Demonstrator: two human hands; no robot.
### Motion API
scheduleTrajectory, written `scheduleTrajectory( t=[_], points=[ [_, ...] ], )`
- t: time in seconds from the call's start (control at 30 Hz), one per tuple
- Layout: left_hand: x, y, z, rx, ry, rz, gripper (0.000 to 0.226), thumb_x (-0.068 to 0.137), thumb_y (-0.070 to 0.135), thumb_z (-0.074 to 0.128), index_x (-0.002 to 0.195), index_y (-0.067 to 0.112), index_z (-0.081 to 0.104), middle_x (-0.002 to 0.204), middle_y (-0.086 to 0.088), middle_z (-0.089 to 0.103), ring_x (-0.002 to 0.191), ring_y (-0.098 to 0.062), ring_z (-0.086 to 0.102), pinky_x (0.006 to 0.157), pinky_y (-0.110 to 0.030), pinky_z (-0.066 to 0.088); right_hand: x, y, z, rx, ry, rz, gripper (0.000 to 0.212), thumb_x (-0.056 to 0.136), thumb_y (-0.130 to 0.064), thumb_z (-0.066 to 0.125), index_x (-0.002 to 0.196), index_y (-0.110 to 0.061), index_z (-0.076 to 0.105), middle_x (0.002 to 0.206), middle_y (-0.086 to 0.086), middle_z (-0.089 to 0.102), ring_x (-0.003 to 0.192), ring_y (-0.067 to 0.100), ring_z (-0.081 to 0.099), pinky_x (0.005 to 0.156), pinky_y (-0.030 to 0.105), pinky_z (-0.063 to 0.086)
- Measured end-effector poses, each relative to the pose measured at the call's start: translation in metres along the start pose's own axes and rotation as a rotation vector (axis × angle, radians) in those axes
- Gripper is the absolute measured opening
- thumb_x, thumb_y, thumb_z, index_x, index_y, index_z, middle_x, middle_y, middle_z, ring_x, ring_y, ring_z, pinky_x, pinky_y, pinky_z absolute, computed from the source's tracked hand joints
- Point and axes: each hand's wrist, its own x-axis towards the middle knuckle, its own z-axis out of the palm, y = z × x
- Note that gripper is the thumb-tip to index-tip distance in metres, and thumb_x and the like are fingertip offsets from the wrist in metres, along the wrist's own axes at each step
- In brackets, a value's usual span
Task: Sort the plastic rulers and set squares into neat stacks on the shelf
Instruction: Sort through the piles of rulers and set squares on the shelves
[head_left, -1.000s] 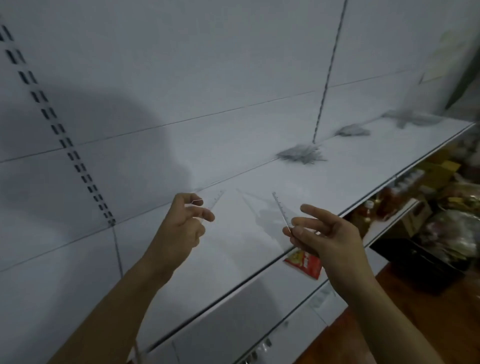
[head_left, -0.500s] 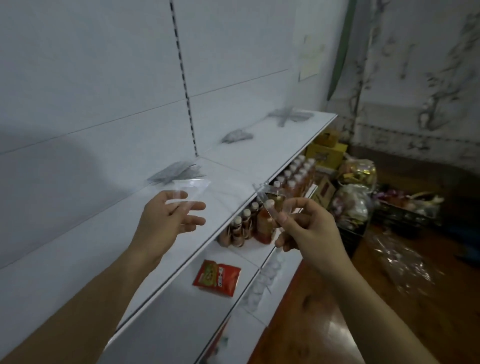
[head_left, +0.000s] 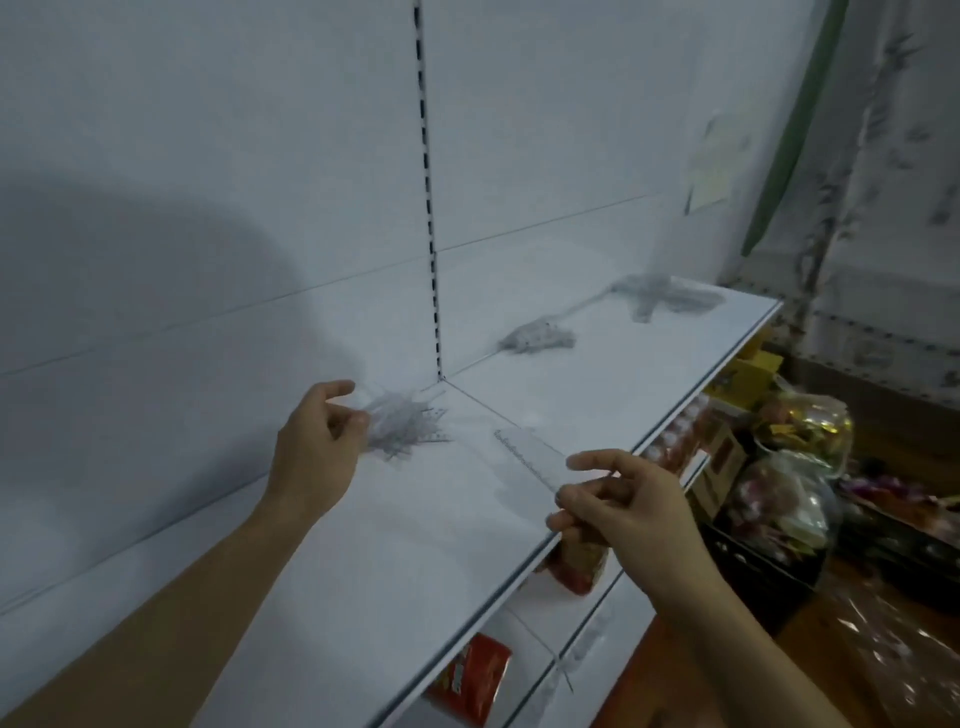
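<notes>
We record a white shelf (head_left: 322, 582) with a slotted upright (head_left: 428, 197) on its back panel. On it we count three heaps of clear plastic rulers and set squares: a near heap (head_left: 402, 428) beside the upright's foot, a middle heap (head_left: 537, 338) farther right, and a far heap (head_left: 660, 296) near the shelf's end. Our left hand (head_left: 319, 447) reaches the near heap, its grip loosely curled, fingertips touching the heap's left edge; whether it has hold of a piece we cannot tell. Our right hand (head_left: 628, 509) hovers over the shelf's front edge, thumb and fingers pinched on the near end of a clear ruler (head_left: 527, 457), whose printed scale marks show but cannot be read. On lower shelves we note red snack packets (head_left: 467, 680), their lettering blurred, and rows of bottles (head_left: 675, 441). Bagged goods (head_left: 795, 467) and yellow cartons (head_left: 748, 374) stand at the right; no brand is legible.
</notes>
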Motion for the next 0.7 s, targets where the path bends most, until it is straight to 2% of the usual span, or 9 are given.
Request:
scheduleTrajectory(
  t=[0.13, 0.2, 0.3, 0.37, 0.5, 0.6, 0.7],
  points=[
    [0.018, -0.023, 0.008, 0.09, 0.078, -0.009, 0.021, 0.094, 0.018, 0.062, 0.113, 0.027, 0.06, 0.081, 0.007, 0.068, 0.073, -0.009, 0.062, 0.064, -0.026, 0.046, 0.047, 0.006, 0.031, -0.126, -0.088, -0.015, 0.021, 0.089, -0.013, 0.075, 0.107, -0.011, 0.064, 0.072, 0.016, 0.071, 0.058, 0.029, 0.069, 0.06, 0.041, 0.059],
    [0.021, -0.036, 0.009, 0.128, 0.13, 0.036, 0.021, 0.092, 0.017, 0.064, 0.113, 0.022, 0.063, 0.091, 0.006, 0.069, 0.079, -0.013, 0.062, 0.071, -0.024, 0.047, 0.067, 0.01, 0.042, -0.192, -0.136, -0.053, 0.02, 0.089, -0.018, 0.075, 0.105, -0.015, 0.063, 0.07, 0.012, 0.071, 0.051, 0.023, 0.063, 0.053, 0.034, 0.054],
    [0.019, -0.045, 0.008, 0.158, 0.152, 0.081, 0.022, 0.092, 0.008, 0.063, 0.114, 0.009, 0.066, 0.104, 0.0, 0.066, 0.092, -0.014, 0.059, 0.074, 0.0, 0.037, 0.093, 0.013, 0.057, -0.284, -0.198, -0.075, 0.022, 0.09, -0.024, 0.074, 0.106, -0.018, 0.061, 0.07, 0.008, 0.072, 0.048, 0.016, 0.058, 0.05, 0.027, 0.047],
    [0.016, -0.046, 0.006, 0.164, 0.162, 0.087, 0.022, 0.093, 0.004, 0.06, 0.114, 0.008, 0.066, 0.107, -0.001, 0.066, 0.095, -0.013, 0.059, 0.074, 0.004, 0.036, 0.109, 0.013, 0.07, -0.329, -0.23, -0.091, 0.022, 0.09, -0.027, 0.074, 0.106, -0.019, 0.061, 0.07, 0.005, 0.073, 0.047, 0.014, 0.056, 0.05, 0.027, 0.047],
    [0.016, -0.049, 0.003, 0.128, 0.185, 0.074, 0.022, 0.094, -0.001, 0.056, 0.11, 0.011, 0.066, 0.103, 0.002, 0.068, 0.093, -0.012, 0.061, 0.077, 0.003, 0.037, 0.138, 0.008, 0.104, -0.426, -0.287, -0.136, 0.021, 0.089, -0.033, 0.075, 0.099, -0.025, 0.059, 0.068, 0.002, 0.072, 0.045, 0.01, 0.054, 0.05, 0.032, 0.049],
    [0.016, -0.05, 0.002, 0.107, 0.185, 0.07, 0.02, 0.092, 0.014, 0.052, 0.108, 0.015, 0.065, 0.102, 0.005, 0.068, 0.094, -0.011, 0.062, 0.082, -0.001, 0.038, 0.155, 0.012, 0.126, -0.527, -0.309, -0.187, 0.026, 0.086, -0.04, 0.077, 0.098, -0.026, 0.058, 0.069, 0.002, 0.071, 0.046, 0.006, 0.057, 0.049, 0.026, 0.05],
    [0.015, -0.049, 0.002, 0.095, 0.17, 0.048, 0.027, 0.088, 0.022, 0.047, 0.107, 0.015, 0.065, 0.101, 0.005, 0.068, 0.094, -0.01, 0.062, 0.084, -0.007, 0.041, 0.162, 0.018, 0.138, -0.611, -0.289, -0.233, 0.028, 0.084, -0.046, 0.078, 0.092, -0.028, 0.058, 0.07, 0.003, 0.07, 0.057, 0.012, 0.064, 0.049, 0.025, 0.049]
  ],
)
